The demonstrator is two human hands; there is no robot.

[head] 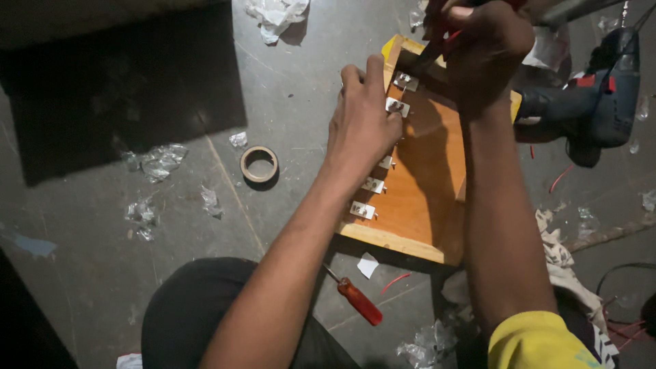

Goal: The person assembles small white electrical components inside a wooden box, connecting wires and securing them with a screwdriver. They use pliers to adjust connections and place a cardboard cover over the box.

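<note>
Open floor left of the wooden board [424, 198], tape roll [259, 164] there; drill [601, 96] crowds its right; screwdriver [355, 297] below

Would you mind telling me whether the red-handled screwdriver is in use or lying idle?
Lying idle: the red-handled screwdriver rests flat on the floor below the wooden board, apart from both hands.

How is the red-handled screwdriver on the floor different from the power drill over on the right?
The red-handled screwdriver is small and slim; the power drill is bulky. The screwdriver has a bright red handle and a thin metal shaft, while the drill's body is dark with red accents. The screwdriver lies near the board's near edge, the drill beyond its right side. Both rest on the floor, touched by neither hand.
</note>
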